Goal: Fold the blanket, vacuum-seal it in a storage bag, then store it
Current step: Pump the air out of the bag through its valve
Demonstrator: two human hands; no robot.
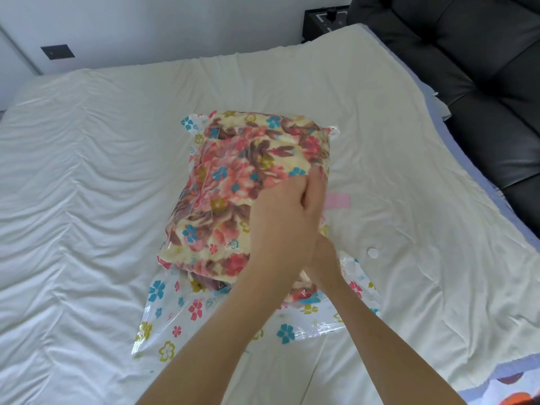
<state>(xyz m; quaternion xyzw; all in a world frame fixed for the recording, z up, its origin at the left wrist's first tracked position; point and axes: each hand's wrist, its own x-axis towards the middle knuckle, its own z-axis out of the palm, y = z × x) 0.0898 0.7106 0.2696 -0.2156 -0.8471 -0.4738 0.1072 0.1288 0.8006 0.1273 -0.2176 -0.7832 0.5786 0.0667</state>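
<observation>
Closest to you, the mouth end of the storage bag [175,317] lies flat and slack on the bed [87,200]. It's clear crinkly film printed with little blue, pink and yellow flowers. Nothing fills that end, and my guess is you're keeping it free so the seal strip can close cleanly later.

Your forearms cross over it, both reaching to the same spot. The folded blanket [245,182] sits mid-bed as a fat, soft rectangle, plush cream fleece with big pink and brown blooms. The film over it is glossy and wrinkled, so it looks bagged already.

Your left hand [280,217] is planted on the bundle's right side, knuckles up and fingers bent down out of sight. I honestly can't tell whether they pinch film or just press. Your right hand [323,249] is mostly tucked under the left, so I can't tell its grip either. Stacking them like that reads as squashing air out, or shoving the bundle deeper, before vacuuming (fleece springs back, so it needs weight).

Just beside the bag on the right lie a small white disc [372,252] and a pink strip [339,200]. Possibly a valve cap and a clip, but they're too small to be sure.

Further out it's rumpled white sheet, then dark padded upholstery [467,83] at the far right.
</observation>
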